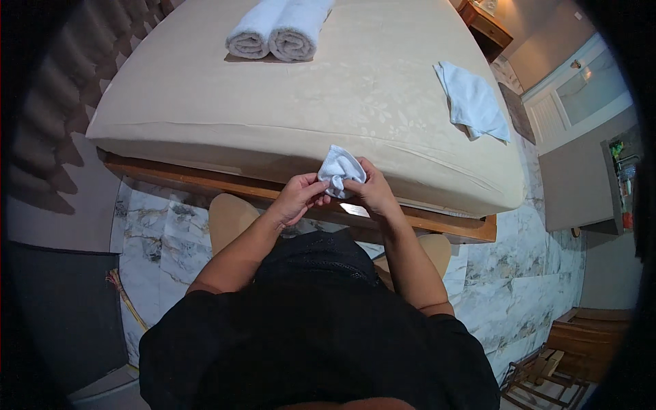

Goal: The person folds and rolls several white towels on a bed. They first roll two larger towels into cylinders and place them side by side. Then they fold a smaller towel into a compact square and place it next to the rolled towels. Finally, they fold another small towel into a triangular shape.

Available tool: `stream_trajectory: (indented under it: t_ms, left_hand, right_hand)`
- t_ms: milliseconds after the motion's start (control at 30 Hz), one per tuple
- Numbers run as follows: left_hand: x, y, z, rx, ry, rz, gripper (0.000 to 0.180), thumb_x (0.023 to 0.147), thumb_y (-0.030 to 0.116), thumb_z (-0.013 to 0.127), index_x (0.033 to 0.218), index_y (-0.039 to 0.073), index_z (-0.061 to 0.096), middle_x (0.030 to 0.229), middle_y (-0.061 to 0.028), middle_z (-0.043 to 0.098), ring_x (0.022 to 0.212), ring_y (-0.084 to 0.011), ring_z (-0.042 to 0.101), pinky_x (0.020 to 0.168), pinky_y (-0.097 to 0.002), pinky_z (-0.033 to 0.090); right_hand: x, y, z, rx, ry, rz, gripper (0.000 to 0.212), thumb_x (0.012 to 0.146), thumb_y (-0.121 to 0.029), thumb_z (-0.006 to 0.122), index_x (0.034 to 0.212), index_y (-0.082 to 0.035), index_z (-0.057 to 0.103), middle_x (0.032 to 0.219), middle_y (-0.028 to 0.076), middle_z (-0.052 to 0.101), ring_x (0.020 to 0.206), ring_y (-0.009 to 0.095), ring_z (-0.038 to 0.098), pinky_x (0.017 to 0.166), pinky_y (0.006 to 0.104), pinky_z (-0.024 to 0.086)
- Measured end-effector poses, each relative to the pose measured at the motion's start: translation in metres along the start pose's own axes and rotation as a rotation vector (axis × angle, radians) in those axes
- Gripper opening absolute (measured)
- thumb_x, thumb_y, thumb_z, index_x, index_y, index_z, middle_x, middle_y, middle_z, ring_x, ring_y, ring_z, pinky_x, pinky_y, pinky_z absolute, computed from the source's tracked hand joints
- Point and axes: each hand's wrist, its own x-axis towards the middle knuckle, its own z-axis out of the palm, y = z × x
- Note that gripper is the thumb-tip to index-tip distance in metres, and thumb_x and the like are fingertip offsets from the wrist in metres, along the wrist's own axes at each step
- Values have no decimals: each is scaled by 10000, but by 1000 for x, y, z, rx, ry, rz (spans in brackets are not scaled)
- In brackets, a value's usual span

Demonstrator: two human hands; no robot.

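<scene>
Between my two hands is a small white cloth (339, 164), bunched and folded, with a fanned upper edge and a tucked or knotted part at its lower middle. My left hand (301, 195) pinches its lower left side. On the other side, my right hand (371, 188) grips it, the thumb pressed on the folded middle. Both hands hold the cloth just off the near edge of the bed (273, 102). Two rolled white towels (273, 34) lie side by side at the bed's far middle. Toward its right edge lies a loosely folded white cloth (473, 101).
The bed has a cream fitted sheet and a wooden frame (437, 225). Brown curtains (51, 116) hang at the left. A wooden nightstand (486, 29) stands at the far right. Behind my knees is a cream seat (229, 222) on the marbled floor (506, 266).
</scene>
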Motion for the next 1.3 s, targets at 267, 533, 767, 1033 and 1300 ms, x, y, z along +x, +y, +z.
stream_trajectory:
  t_ms: [267, 533, 767, 1033, 1300]
  left_hand:
    - [1, 2, -2, 63, -63, -18, 179, 923, 157, 595, 1051, 35, 621, 887, -13, 633, 736, -80, 584, 665, -222, 476]
    - [5, 12, 12, 179, 75, 198, 405, 917, 216, 628, 1231, 13, 474, 1037, -30, 585, 894, -102, 561, 775, -233, 467]
    - [6, 26, 24, 26, 234, 157, 379, 883, 182, 679, 1207, 38, 545, 1050, -43, 612, 952, -119, 579, 821, -265, 481]
    - [5, 38, 33, 193, 139, 103, 327, 907, 216, 642, 1175, 39, 582, 982, -22, 641, 848, -94, 604, 646, -259, 528]
    - [14, 37, 21, -3, 3, -39, 364, 931, 253, 596, 1237, 64, 540, 991, -20, 636, 878, -97, 610, 643, -267, 523]
  right_hand:
    - [3, 2, 7, -156, 97, -88, 284, 708, -44, 674, 979, -33, 591, 846, 26, 621, 769, 104, 565, 701, 276, 487]
    - [-2, -22, 25, -155, 224, -163, 320, 753, -76, 689, 1049, -14, 585, 869, 88, 667, 791, 140, 624, 714, 287, 503]
    - [-6, -23, 27, -260, 38, -293, 447, 805, -157, 728, 1184, 5, 555, 1023, 167, 664, 956, 183, 635, 796, 326, 510]
    - [-3, -45, 16, -423, 302, -281, 241, 813, -208, 737, 910, 2, 670, 772, 105, 642, 688, 111, 585, 626, 269, 486]
    - [-7, -50, 17, -244, 280, -311, 207, 853, -193, 699, 861, 8, 653, 671, 41, 627, 643, 93, 570, 598, 235, 468]
